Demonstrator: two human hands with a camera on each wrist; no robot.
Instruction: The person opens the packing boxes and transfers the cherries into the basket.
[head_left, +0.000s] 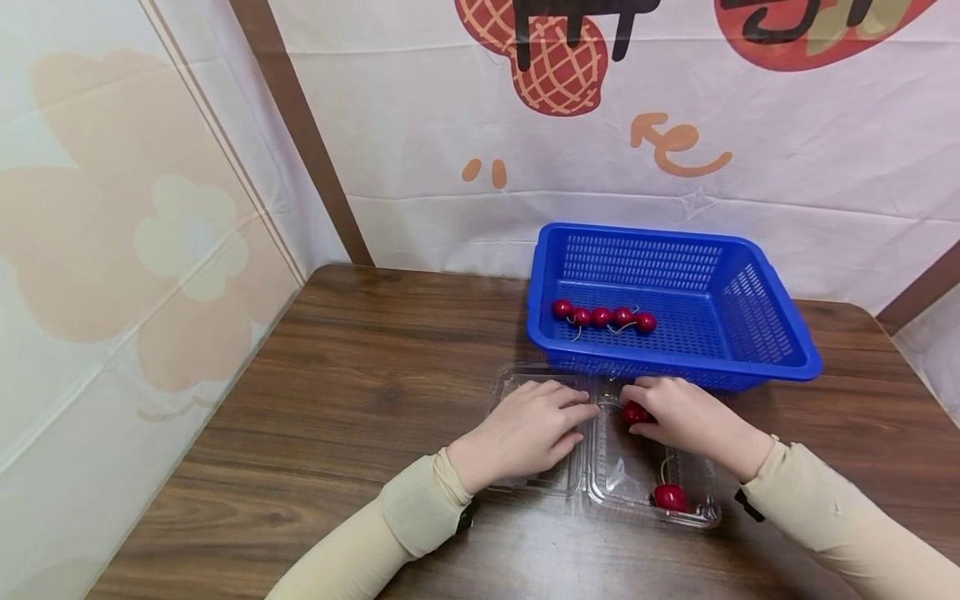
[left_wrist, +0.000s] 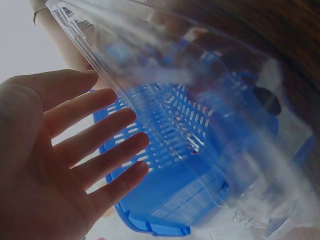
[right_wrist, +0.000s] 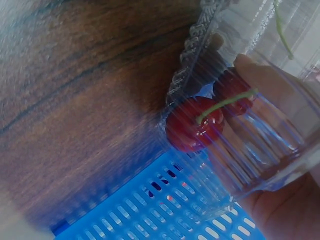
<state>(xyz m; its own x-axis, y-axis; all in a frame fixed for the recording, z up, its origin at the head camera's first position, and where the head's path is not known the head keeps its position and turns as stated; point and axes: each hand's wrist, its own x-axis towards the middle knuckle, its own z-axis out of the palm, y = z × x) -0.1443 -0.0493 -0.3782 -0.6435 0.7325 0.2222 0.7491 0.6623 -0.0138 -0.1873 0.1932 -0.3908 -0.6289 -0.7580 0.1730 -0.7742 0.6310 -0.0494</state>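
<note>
Head view sets you at a wood-grain table [head_left: 337, 417], a printed cloth [head_left: 420, 108] hanging behind the blue basket [head_left: 667, 363]. On your side of the basket, your right hand [head_left: 678, 415] pinches a cherry [head_left: 634, 412] inside the clear box [head_left: 626, 504]; your left hand [head_left: 525, 429] has its fingers spread. Right wrist view reveals a second cherry [right_wrist: 192, 125] just beside the pinched one, hidden from the head view.

Below the fingers [head_left: 579, 413] and well out to either side of them spreads a dark wood-grain table [head_left: 360, 400]. Beyond the fingertips hangs a pale, creased cloth [head_left: 420, 225] printed with red latticed shapes [head_left: 561, 75] and an orange curl [head_left: 678, 137]. Far left of them are a brown stripe [head_left: 303, 125] and a large peach flower print [head_left: 105, 242].
</note>
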